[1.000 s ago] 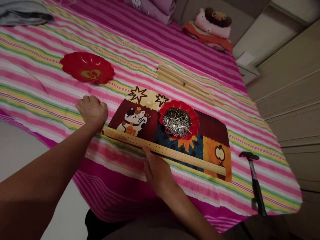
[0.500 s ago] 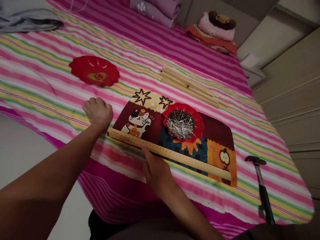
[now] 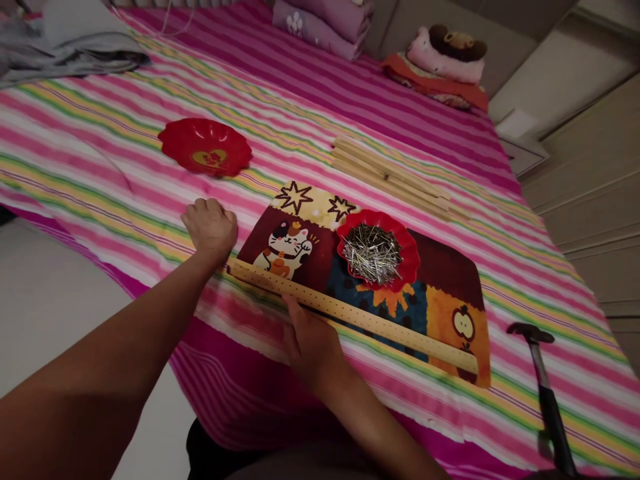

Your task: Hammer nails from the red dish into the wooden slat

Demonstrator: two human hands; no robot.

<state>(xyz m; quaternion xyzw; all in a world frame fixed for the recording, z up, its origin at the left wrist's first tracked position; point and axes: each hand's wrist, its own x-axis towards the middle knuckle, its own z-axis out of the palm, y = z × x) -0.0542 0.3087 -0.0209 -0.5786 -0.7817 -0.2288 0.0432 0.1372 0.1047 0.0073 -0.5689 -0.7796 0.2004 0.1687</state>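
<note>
My left hand (image 3: 209, 230) rests closed on the striped bedspread, knuckles up, just beyond the left end of a long wooden strip (image 3: 350, 310) dotted with small holes. Its palm side is hidden. The strip lies along the near edge of a patterned mat (image 3: 315, 233) with a cat drawing. At the strip's near side is my right hand (image 3: 315, 350), one finger stretched to touch its edge and another apart from it; the remaining fingers are hidden. A red scalloped dish (image 3: 411, 257) full of metal nails (image 3: 373, 253) sits on the mat.
An apparently empty red dish (image 3: 205, 143) stands at the back left. Several wooden strips (image 3: 390, 177) lie beyond the mat. To the right is a hammer (image 3: 543, 380) with a black handle. Grey cloth (image 3: 75, 50) lies far left; folded bedding (image 3: 323, 27) is at the back.
The whole view has shifted, so things appear slightly further right. Both hands keep about the same places by the wooden strip, which has not visibly moved on the mat.
</note>
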